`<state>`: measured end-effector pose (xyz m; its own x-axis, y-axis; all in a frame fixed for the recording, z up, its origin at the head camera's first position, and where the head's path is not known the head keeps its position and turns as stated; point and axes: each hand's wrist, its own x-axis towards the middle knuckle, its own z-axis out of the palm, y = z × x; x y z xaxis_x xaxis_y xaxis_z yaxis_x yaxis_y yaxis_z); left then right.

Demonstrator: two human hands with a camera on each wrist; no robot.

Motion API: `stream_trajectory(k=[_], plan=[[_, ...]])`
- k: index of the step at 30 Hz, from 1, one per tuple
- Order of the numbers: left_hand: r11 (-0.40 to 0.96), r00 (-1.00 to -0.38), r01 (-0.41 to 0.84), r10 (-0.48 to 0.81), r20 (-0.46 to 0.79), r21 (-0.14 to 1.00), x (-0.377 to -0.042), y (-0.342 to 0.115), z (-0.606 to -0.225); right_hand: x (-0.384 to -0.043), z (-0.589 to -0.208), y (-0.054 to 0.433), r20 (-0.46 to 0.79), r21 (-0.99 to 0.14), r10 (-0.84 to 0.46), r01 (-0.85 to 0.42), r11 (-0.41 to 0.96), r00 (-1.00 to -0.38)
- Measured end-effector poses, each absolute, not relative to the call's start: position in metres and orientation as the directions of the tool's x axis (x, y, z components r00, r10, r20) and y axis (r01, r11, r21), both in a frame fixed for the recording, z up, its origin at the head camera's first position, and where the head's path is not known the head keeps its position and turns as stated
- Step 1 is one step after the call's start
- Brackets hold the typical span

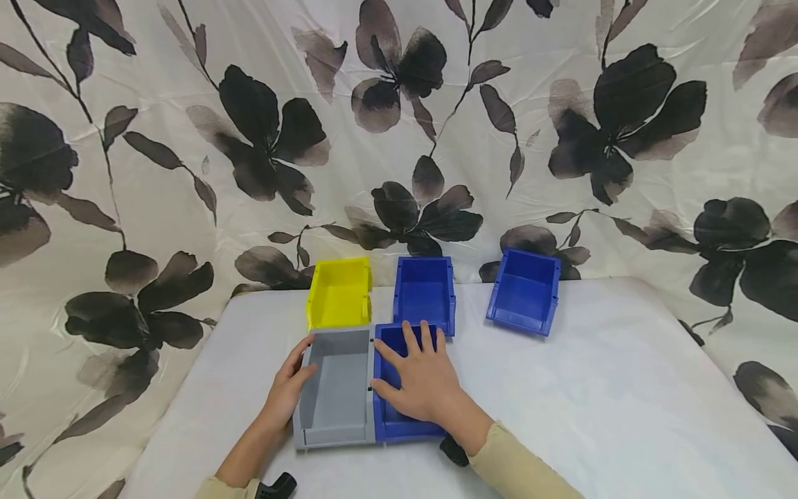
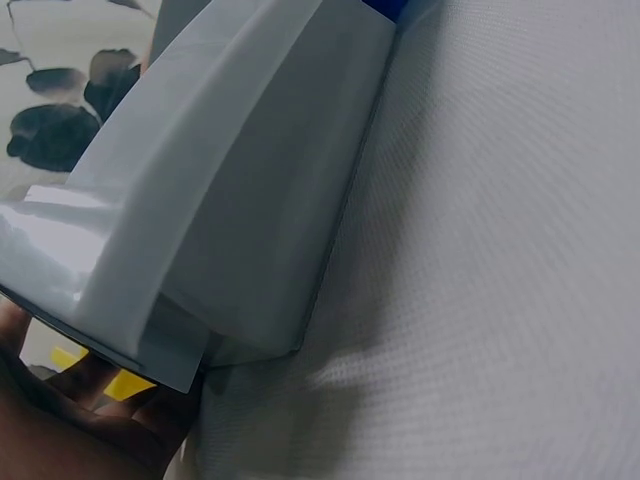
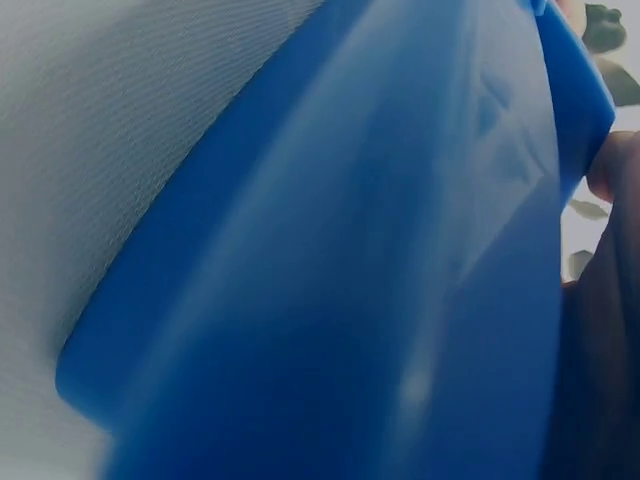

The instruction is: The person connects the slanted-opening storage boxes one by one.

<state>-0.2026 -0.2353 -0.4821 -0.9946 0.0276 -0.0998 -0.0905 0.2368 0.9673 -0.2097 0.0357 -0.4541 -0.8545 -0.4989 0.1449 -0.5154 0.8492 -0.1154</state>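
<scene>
A grey storage bin (image 1: 339, 388) and a blue storage bin (image 1: 405, 433) stand side by side on the table, their long walls touching. My left hand (image 1: 288, 388) grips the grey bin's left wall, thumb over the rim and fingers along the outside; in the left wrist view those fingers (image 2: 130, 420) show under the wall. Spread over the blue bin lies my right hand (image 1: 427, 384), its thumb near the seam between the bins and its fingertips by the far rim. It covers much of the blue bin's inside. Close up, the blue wall (image 3: 330, 300) fills the right wrist view.
Behind the grey bin sits a yellow bin (image 1: 339, 294). A second blue bin (image 1: 424, 287) stands behind the near one, and another blue bin (image 1: 525, 291) is tilted at the back right. White cloth covers the table (image 1: 598, 402); a floral curtain (image 1: 399, 138) hangs behind.
</scene>
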Motion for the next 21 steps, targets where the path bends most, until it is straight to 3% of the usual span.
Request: stream_trajectory(k=[21], plan=[[0.218,-0.995,-0.085,0.027,-0.093,0.972,-0.202,-0.234,-0.48,-0.214,-0.44,0.03,0.108,-0.182,-0.493,-0.505,0.844,-0.863]])
